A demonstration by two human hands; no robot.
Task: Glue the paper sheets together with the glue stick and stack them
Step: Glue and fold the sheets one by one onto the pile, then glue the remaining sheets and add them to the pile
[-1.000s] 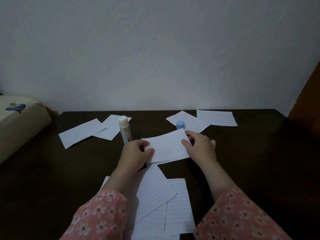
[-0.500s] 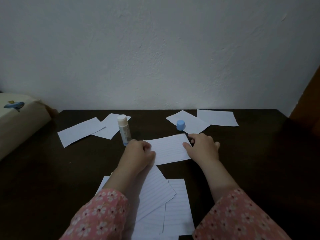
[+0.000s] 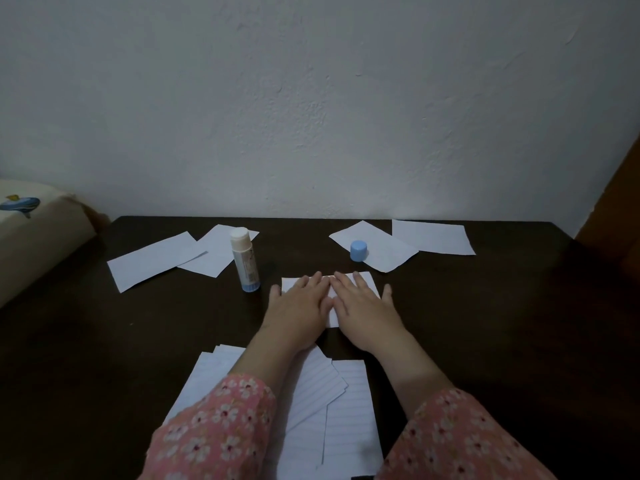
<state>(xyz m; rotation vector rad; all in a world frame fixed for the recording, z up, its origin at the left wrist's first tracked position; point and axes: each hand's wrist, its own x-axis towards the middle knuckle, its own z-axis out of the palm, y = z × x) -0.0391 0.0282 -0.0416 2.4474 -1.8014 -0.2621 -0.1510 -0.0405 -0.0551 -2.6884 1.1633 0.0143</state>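
A small lined paper sheet (image 3: 290, 283) lies flat in the middle of the dark table (image 3: 502, 323). My left hand (image 3: 299, 304) and my right hand (image 3: 363, 306) lie side by side on it, fingers straight, pressing it down and hiding most of it. The uncapped glue stick (image 3: 245, 259) stands upright just left of my left hand. Its blue cap (image 3: 358, 251) sits on a sheet behind my right hand. Several lined sheets (image 3: 346, 410) overlap near the front edge, between my forearms.
Two blank sheets (image 3: 156, 261) lie at the back left and two more (image 3: 433, 237) at the back right. A white wall rises behind the table. A cream cushion (image 3: 31, 237) sits off the table's left side.
Both hands let go of the sheet's ends, lowered it flat on the table, and moved onto its middle, now pressing with straight fingers.
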